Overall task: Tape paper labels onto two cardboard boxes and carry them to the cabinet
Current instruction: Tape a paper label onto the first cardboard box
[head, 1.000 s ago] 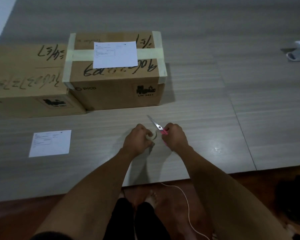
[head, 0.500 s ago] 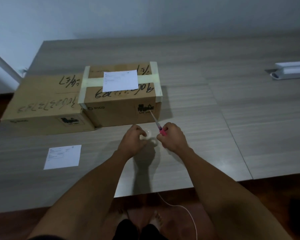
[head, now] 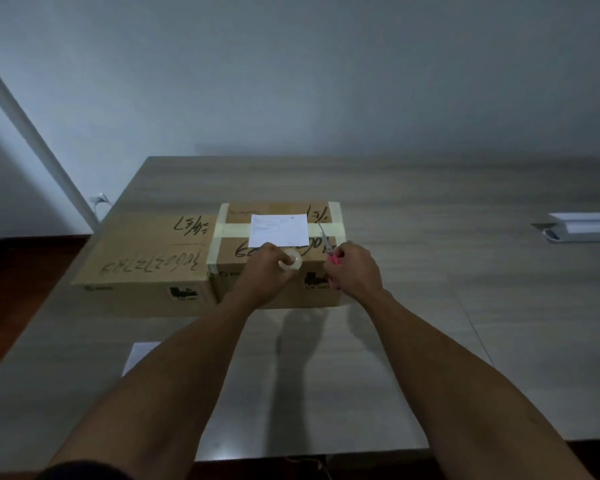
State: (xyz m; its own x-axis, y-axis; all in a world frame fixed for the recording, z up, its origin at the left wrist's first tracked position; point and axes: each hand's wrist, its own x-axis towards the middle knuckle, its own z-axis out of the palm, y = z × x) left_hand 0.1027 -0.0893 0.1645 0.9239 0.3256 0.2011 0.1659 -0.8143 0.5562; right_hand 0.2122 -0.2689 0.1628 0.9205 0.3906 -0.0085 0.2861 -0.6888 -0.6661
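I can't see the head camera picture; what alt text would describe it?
Seen from above, a person's left hand holds a roll of tape and the right hand holds pink-handled scissors over a cardboard box with a paper label on top. A second box sits beside it on a wooden table.

Dim, bluish light with soft overall focus; the forearms cast a dark shadow on the bench (head: 413,358) toward the near edge, and wide-angle distortion bends the edges.

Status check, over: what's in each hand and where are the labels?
Left hand grips tape roll; right hand grips scissors. One label on right box, untaped; second label on table. Nothing blocking.
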